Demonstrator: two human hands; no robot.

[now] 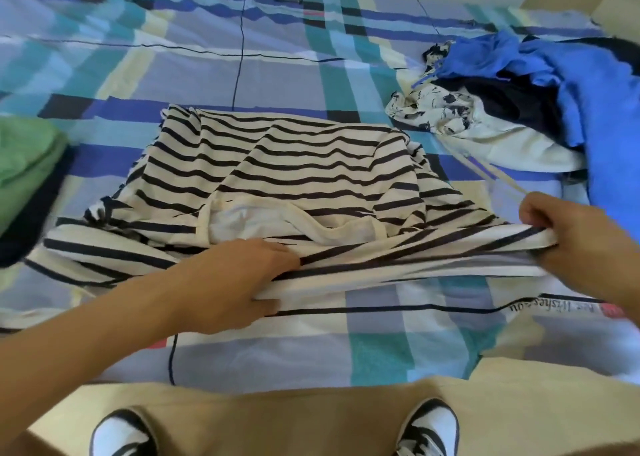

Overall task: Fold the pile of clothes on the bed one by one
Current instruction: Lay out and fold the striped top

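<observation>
Head view: the plaid bed carries a striped shirt spread across its near middle, collar toward the near edge. The unfolded pile sits far right, just beside the shirt; a green folded stack lies at the left. The left hand pinches the shirt's near edge, fingers on top, thumb under. The right hand grips that edge, bunched, at the right. Likely risks: an uneven pull between the 2 hands skews the fold, the body's wrinkles get trapped, or a rightward swing snags the pile.
</observation>
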